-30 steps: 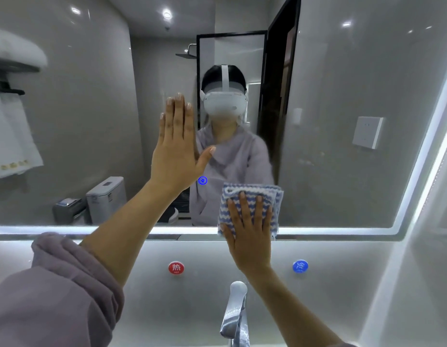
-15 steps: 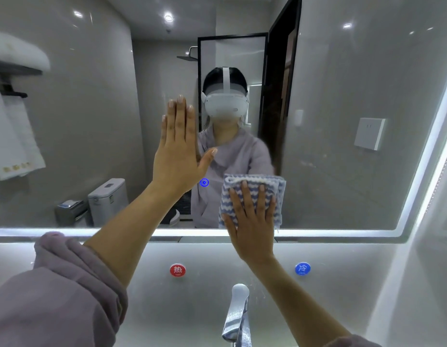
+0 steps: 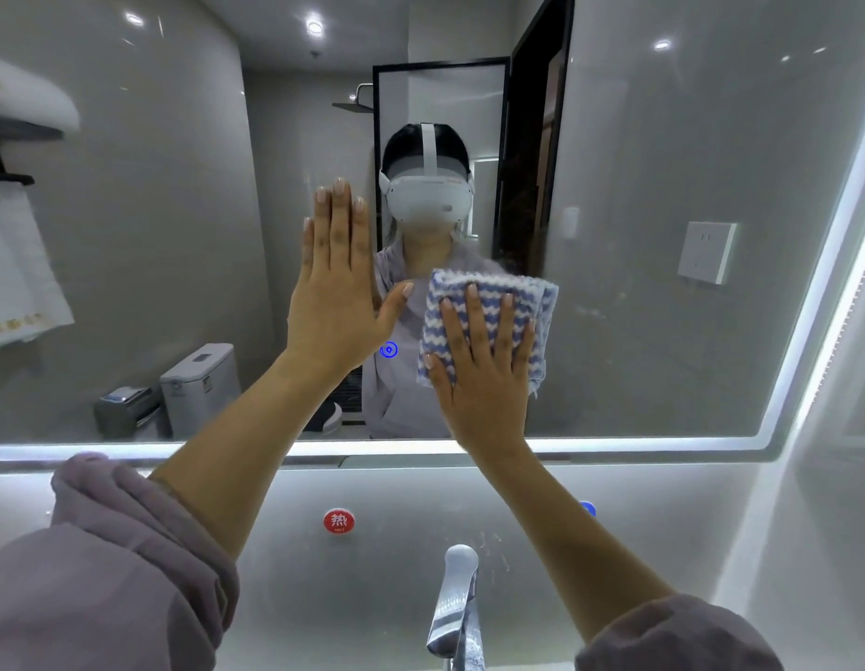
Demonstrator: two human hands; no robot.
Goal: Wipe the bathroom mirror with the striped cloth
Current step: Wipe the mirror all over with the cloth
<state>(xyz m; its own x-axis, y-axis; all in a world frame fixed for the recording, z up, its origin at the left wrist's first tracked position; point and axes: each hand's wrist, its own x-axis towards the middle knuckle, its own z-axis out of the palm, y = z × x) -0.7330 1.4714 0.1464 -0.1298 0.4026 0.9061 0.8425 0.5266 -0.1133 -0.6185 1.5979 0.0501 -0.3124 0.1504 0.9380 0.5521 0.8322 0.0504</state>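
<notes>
Grey walls and a towel rail show reflected in the wide bathroom mirror (image 3: 663, 331), whose lit lower edge runs above a faucet (image 3: 457, 607). The striped cloth (image 3: 488, 290) lies folded against the lower middle of the glass, pinned there by the right hand (image 3: 484, 380), which is flat with straight, spread fingers pointing up and grips nothing. Just to its left, the left hand (image 3: 336, 293) is also flat on the glass, fingers together and upward, thumb out toward the cloth, holding nothing. The cloth looks soft, light and limp, so it probably handles best under a flat palm at its centre, since the slick glass would let it slip. Its pad is nearly square, slightly taller than wide, with wavy stripes running left to right and loose layers at its right edge.
</notes>
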